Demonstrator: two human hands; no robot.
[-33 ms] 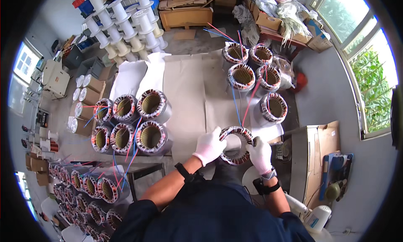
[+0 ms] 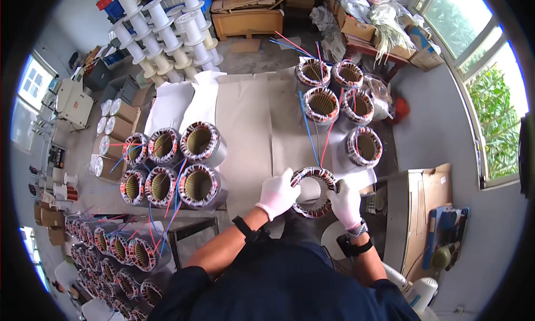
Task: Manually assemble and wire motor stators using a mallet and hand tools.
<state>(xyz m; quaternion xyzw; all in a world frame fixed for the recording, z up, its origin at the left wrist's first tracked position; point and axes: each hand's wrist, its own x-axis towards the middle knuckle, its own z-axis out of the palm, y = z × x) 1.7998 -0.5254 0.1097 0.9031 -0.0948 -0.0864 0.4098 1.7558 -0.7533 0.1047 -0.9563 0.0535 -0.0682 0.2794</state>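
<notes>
6 tabletop stators [image 2: 160, 185] stand left of the held stator [image 2: 313, 211], 5 stators [image 2: 322, 104] beyond.

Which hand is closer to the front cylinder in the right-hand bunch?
Right. The right hand is on the near side of the front cylinder, not touching it; the left hand is farther away, toward its left.

**Left hand [image 2: 280, 194] and right hand [image 2: 346, 204] face each other**

Both wear white gloves, fingers bent inward. The left forearm [image 2: 214, 251] slants up rightward; the right forearm [image 2: 369, 265] rises more steeply, leaning left.
</notes>
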